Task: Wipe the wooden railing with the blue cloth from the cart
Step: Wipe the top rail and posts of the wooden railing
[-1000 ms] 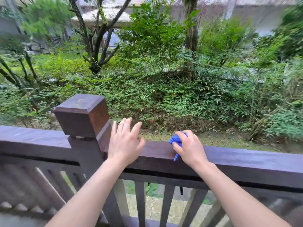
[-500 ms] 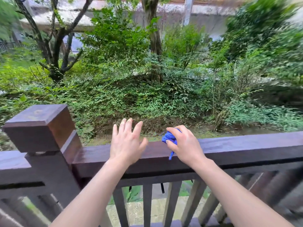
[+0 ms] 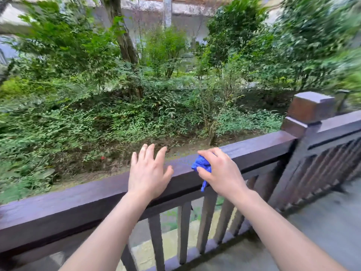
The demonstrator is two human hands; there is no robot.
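A dark brown wooden railing (image 3: pixel 74 200) runs from the lower left up to a square post at the right. My right hand (image 3: pixel 220 172) presses a bunched blue cloth (image 3: pixel 201 165) onto the top of the rail, with a strip of cloth hanging below my thumb. My left hand (image 3: pixel 148 173) rests flat on the rail just left of it, fingers spread and holding nothing. The cart is out of sight.
A square-capped post (image 3: pixel 309 108) ends this rail section at the right, and a further slatted section (image 3: pixel 332 159) continues past it. Balusters (image 3: pixel 183 231) stand below the rail. Dense shrubs and trees fill the slope beyond. A grey deck floor (image 3: pixel 332 222) lies at the lower right.
The view has swung right along the rail: the left post has left the frame and a right post has appeared. Both hands have slid rightward along the rail with the cloth.
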